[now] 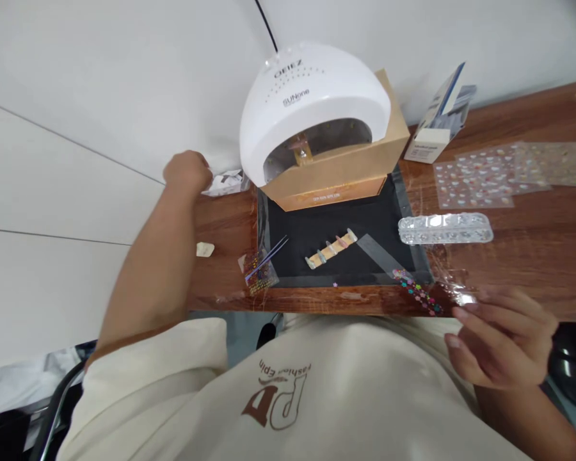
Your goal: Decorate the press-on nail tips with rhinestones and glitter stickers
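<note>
My left hand [187,171] is at the table's back left, by the wall. Its fingers are curled against the near end of a white packet [226,183]; what lies in them is hidden. Over the front edge at the right, my right hand [506,336] has its fingers loosely bent and the thumb apart. Its fingertips are beside a shiny clear plastic piece [454,293] and a scatter of coloured star sequins [420,294], partly on a clear strip [379,251]. On the black mat [292,224] a tan strip [333,248] carries several decorated nail tips.
A white nail lamp [312,83] stands on a cardboard box [336,169]. Tweezers [269,257] lie across a sheet of small gems [262,276]. To the right are a clear compartment case [445,229], sticker sheets [480,176] and an open carton [429,146].
</note>
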`<move>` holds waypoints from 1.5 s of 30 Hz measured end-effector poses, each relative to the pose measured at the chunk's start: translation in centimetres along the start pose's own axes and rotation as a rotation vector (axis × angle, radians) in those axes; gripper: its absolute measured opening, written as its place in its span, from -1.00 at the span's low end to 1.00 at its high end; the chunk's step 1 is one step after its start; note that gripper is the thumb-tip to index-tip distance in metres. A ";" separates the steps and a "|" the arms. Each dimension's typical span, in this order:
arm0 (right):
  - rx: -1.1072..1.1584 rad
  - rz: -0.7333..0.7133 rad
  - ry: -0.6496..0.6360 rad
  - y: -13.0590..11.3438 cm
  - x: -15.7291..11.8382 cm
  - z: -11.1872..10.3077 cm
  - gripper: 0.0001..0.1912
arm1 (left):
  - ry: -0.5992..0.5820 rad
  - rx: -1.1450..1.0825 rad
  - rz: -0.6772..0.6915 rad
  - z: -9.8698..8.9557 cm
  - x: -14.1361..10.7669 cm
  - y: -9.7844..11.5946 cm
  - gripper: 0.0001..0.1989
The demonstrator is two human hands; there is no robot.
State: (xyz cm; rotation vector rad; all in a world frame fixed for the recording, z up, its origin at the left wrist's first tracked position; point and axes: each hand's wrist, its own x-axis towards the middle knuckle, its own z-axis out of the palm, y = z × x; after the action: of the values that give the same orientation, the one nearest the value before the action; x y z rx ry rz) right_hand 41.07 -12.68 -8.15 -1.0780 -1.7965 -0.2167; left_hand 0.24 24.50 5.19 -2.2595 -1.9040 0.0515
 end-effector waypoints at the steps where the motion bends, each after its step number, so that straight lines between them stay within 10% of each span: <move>1: 0.027 0.019 -0.051 -1.1 0.7 0.3 -0.55 | 0.012 0.021 -0.081 -0.5 -0.9 -0.1 -0.74; 5: 0.055 0.098 -0.403 -5.0 3.8 2.9 -0.58 | 0.194 0.003 -0.198 -3.6 -6.2 0.9 -0.61; 8: -0.021 0.182 -0.577 -6.4 5.5 5.8 -0.54 | 0.364 -0.215 0.043 -5.9 -11.0 3.5 -0.76; 14: -0.200 0.280 -0.781 -7.3 6.9 9.2 -0.41 | -0.113 -0.624 0.721 -4.2 -16.7 11.3 -0.91; 23: -0.259 0.303 -0.805 -7.0 7.0 10.9 -0.32 | -0.237 -0.698 0.961 2.1 -14.2 14.8 -0.78; 45: -0.293 0.275 -0.813 -6.4 7.0 11.5 -0.31 | -0.080 -0.252 1.241 1.4 -13.6 16.0 -0.73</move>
State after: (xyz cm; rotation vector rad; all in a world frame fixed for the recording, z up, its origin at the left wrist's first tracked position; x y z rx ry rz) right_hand 27.97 -5.85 -6.20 -1.7807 -2.3283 0.1619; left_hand 13.25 8.79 -0.06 -3.2279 -0.2619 0.0681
